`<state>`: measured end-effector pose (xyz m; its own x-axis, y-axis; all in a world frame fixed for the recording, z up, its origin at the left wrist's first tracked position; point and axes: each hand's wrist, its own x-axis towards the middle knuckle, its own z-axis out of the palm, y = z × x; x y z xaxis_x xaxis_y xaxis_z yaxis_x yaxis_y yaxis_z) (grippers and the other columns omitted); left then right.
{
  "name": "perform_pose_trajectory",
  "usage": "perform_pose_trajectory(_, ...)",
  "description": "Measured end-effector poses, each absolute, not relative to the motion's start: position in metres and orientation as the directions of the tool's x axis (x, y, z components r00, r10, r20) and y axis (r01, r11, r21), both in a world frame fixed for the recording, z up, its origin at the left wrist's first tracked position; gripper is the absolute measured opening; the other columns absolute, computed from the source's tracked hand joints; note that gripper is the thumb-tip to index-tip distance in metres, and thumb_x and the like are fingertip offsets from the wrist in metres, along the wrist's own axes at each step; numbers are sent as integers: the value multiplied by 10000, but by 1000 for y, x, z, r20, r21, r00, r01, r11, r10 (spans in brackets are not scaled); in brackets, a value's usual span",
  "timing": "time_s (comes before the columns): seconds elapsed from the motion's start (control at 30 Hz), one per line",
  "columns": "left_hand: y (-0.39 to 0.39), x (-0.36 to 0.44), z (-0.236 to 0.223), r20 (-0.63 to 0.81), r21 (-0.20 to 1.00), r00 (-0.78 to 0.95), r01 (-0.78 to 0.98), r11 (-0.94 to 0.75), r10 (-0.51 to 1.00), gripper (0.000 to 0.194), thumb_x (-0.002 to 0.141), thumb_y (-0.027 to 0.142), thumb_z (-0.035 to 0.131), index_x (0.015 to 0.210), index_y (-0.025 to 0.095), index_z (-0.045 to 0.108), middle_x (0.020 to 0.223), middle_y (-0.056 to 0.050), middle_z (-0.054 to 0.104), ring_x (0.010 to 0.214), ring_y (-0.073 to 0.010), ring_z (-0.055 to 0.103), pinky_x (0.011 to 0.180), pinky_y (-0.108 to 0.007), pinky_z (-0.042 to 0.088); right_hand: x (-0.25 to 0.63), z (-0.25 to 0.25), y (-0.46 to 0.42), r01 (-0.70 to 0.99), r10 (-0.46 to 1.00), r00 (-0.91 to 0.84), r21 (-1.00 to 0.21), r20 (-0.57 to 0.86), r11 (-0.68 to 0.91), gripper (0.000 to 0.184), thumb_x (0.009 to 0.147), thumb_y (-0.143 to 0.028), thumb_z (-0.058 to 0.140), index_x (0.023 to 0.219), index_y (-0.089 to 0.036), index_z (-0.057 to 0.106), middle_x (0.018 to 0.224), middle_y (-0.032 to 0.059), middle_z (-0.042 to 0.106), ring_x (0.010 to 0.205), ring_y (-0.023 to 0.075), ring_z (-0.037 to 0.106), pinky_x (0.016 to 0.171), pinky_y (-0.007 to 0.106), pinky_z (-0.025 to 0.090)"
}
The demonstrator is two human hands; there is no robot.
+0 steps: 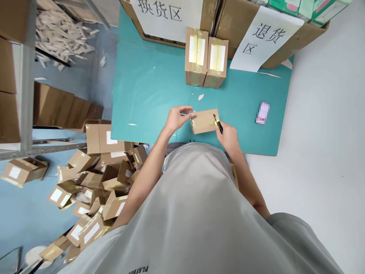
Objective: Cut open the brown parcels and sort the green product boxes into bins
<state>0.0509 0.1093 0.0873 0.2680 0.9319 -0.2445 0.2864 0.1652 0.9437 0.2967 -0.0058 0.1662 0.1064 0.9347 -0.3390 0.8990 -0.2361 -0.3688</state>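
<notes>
A small brown cardboard box [203, 122] lies on the green table mat close to my body, slightly turned. My left hand [177, 120] is at its left end, fingers bent, with the fingertips at the upper left corner where some clear tape shows. At the right end, my right hand [228, 136] is closed round a black and yellow utility knife [218, 125], its tip pointing up and left over the box. Whether the blade touches the cardboard I cannot tell. Two taped boxes with labels, a left one [196, 57] and a right one [216, 62], stand side by side beyond.
Large cartons with paper signs [171, 15] [266, 38] line the table's back. A blurred pink object [262, 113] lies on the mat [142, 91] at right. Opened boxes [99, 179] are heaped on the floor at left, near a metal rack [26, 83]. A white wall [322, 152] is at right.
</notes>
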Motion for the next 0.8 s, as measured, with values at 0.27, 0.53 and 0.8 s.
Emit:
perform_pose_trajectory(0.27, 119, 58, 68, -265, 938, 312, 302, 169, 912, 223, 821, 229, 861, 1035, 168, 865, 1002, -97, 861, 948, -249, 813, 963, -402, 662, 247, 195, 10, 885, 881, -94, -444, -464, -140, 348, 1144, -246, 526, 1381, -203, 776, 1228, 138, 860, 1085, 296, 795, 897, 324, 517)
perform_pose_trajectory(0.53, 122, 60, 64, -286, 909, 289, 382, 164, 913, 261, 815, 216, 838, 1066, 166, 885, 1046, -103, 871, 940, -254, 808, 969, -402, 651, 219, 203, 31, 940, 817, -26, -292, -576, -176, 362, 1179, -288, 494, 1366, -147, 769, 1270, 203, 836, 1178, 326, 779, 960, 360, 533)
perform_pose_trajectory(0.8, 123, 60, 63, -304, 908, 242, 368, 202, 921, 239, 774, 247, 886, 1005, 188, 895, 981, -94, 871, 882, -267, 803, 955, -428, 662, 209, 197, 36, 948, 817, 3, -258, -576, -185, 342, 1168, -258, 511, 1306, -139, 801, 1242, 222, 831, 1156, 337, 776, 969, 389, 557)
